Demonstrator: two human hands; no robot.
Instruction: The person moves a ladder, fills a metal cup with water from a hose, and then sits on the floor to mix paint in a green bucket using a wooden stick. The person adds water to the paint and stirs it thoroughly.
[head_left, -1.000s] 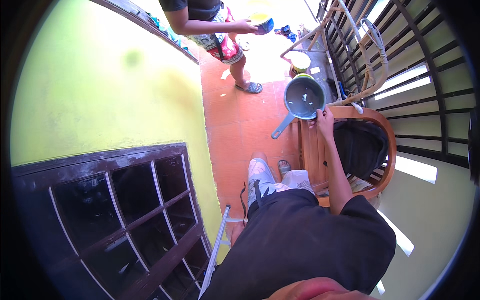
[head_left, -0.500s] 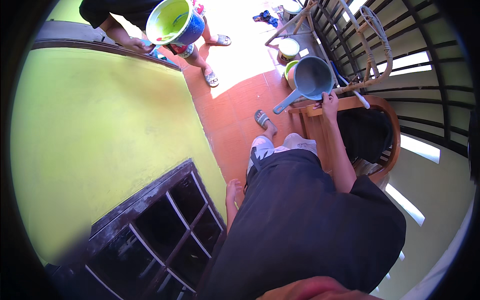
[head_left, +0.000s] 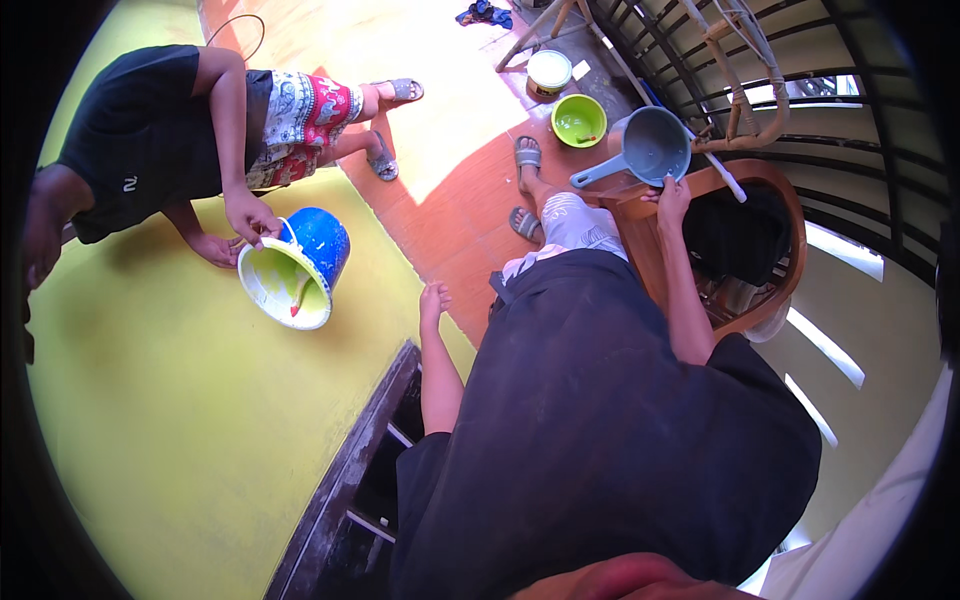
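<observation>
A grey-blue plastic dipper (head_left: 655, 150) with a long handle is gripped at its rim by my right hand (head_left: 673, 195), beside the wooden chair's top rail. My left hand (head_left: 434, 298) hangs near the yellow wall with its fingers curled, nothing visible in them. At the left, a co-worker (head_left: 140, 150) holds a blue-and-white bucket (head_left: 330, 250) tilted toward me, showing light green paint and a red-tipped tool inside, perhaps a brush.
A green bowl (head_left: 590, 112) and a white-lidded pail (head_left: 549, 68) stand on the orange tiled floor (head_left: 480, 250). A wooden chair (head_left: 640, 260) with a dark bag, a rattan frame (head_left: 750, 125) and black bars line the right. A dark-framed window (head_left: 355, 480) is below left.
The co-worker has come closer on the left, with the bucket moved down and tilted. My left hand has risen and its fingers have curled. My view has shifted; the dipper stays in my right hand.
</observation>
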